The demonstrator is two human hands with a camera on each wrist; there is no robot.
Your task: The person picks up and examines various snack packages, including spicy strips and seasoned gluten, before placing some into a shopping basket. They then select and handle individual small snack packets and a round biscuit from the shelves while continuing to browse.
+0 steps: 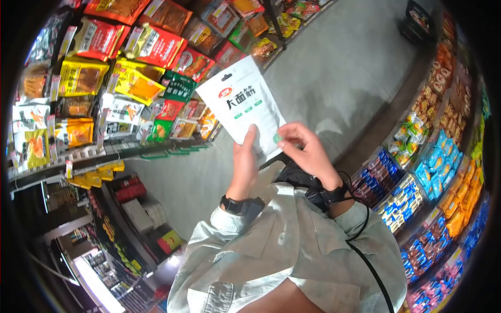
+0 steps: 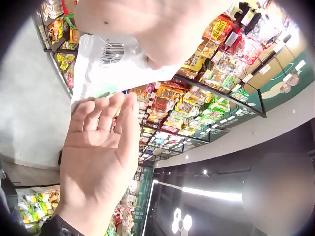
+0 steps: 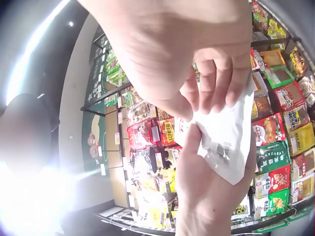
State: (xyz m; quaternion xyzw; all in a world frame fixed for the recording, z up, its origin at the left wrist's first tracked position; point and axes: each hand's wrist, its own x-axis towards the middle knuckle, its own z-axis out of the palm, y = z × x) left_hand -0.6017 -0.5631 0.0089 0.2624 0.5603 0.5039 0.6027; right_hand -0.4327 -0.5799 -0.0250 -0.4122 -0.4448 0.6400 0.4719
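A white packet (image 1: 245, 104) with dark lettering and a red oval is held up in the head view, its lower part between both hands. The left hand (image 1: 244, 169) grips it at the lower left, thumb on the printed front and fingers hidden behind. At the lower right edge, the right hand (image 1: 308, 154) pinches the packet beside a small green circle. In the left wrist view, the packet (image 2: 115, 61) shows a barcode on its back, and the fingertips of the right hand (image 2: 98, 152) meet its edge. The right wrist view shows the packet (image 3: 224, 142) below the right hand's bent fingers.
Shelves of bagged snacks, among them a yellow bag (image 1: 83, 77), stand at the left. Bins of small wrapped snacks, with blue packs (image 1: 437, 161) among them, line the right. Grey floor (image 1: 339, 68) runs between them. A black cable (image 1: 373, 268) hangs from the right wrist.
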